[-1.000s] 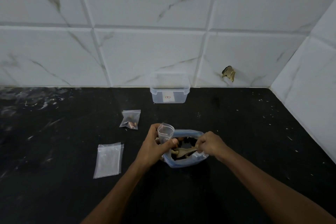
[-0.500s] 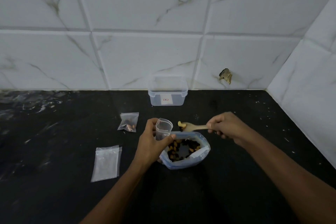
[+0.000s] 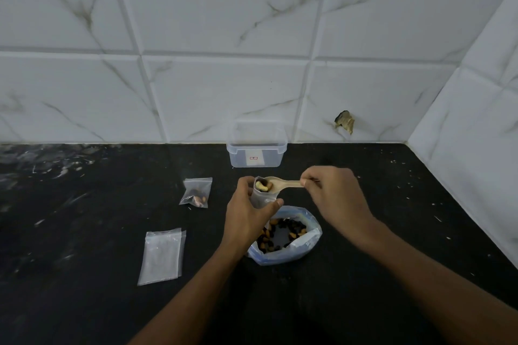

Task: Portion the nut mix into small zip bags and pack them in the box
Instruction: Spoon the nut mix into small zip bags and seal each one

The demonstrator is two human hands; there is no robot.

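My left hand (image 3: pixel 248 214) holds a small clear zip bag (image 3: pixel 263 196) upright with its mouth open. My right hand (image 3: pixel 335 196) grips the handle of a wooden spoon (image 3: pixel 283 184), whose bowl sits at the bag's mouth with a cashew and dark pieces spilling in. Below both hands stands the big open bag of nut mix (image 3: pixel 286 235). A small filled zip bag (image 3: pixel 197 193) lies to the left. The clear plastic box (image 3: pixel 256 148) stands open against the wall.
A stack of empty flat zip bags (image 3: pixel 162 256) lies at the left front on the black counter (image 3: pixel 84 204). White tiled walls close the back and the right side, one tile with a chipped hole (image 3: pixel 344 122).
My right hand lifted the spoon out of the big bag with nuts on it and carried it left to the small bag's mouth. My left hand raised the small bag slightly.
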